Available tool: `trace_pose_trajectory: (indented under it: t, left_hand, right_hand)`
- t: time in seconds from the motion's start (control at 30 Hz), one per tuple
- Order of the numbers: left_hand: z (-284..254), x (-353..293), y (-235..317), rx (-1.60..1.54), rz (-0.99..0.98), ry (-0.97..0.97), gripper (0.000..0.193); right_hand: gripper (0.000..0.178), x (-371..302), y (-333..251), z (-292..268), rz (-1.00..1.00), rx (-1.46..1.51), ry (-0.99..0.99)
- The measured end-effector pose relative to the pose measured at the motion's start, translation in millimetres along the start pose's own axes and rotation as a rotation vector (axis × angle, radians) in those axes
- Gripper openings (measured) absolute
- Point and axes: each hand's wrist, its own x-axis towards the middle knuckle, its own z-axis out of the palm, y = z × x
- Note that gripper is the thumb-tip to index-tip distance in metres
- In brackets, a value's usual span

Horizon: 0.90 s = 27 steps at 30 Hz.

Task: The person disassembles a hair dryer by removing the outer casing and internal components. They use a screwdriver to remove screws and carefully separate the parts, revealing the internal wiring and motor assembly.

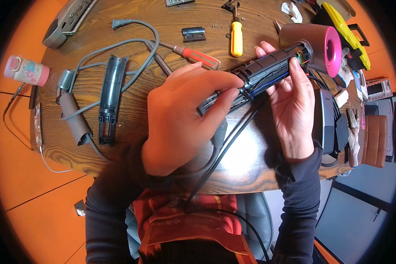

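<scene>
A hair dryer [306, 48] with a grey and pink head is held tilted above the table, its black handle opened so that blue and black wires show. My right hand [290, 94] wraps round the handle close to the head, thumb on top. Over the handle's lower end, my left hand [189, 110] pinches with thumb and forefinger; what lies between the fingertips is too small to make out. From that end a dark cord runs down toward my lap. Left of my left hand lies a long black handle shell [112, 99] on the wooden table.
A grey power cord [86, 55] loops at the left, by a grey tube [75, 116]. Beyond my hands lie a red screwdriver [202, 57], a yellow screwdriver [236, 39] and a small black part [193, 34]. A pink bottle [31, 71] is at far left, a yellow-black toolbox [347, 35] at far right.
</scene>
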Motion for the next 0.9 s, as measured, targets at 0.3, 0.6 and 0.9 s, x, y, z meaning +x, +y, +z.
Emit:
trace_pose_trajectory:
  t: [0.3, 0.6, 0.9]
  left_hand:
    - [3.0, -1.2, 9.7, -0.239, -0.17, -0.025, 0.015]
    - [4.4, -0.9, 10.0, -0.293, -0.162, -0.014, 0.017]
    - [3.4, -2.2, 15.3, -0.427, -0.369, -0.014, 0.017]
  right_hand:
    - [0.04, -8.6, -0.8, 5.6, -0.123, -0.229, 0.012]
    - [0.044, -17.7, 0.4, 14.6, -0.243, -0.358, 0.021]
    - [0.047, -18.8, 4.4, 15.4, -0.317, -0.383, 0.014]
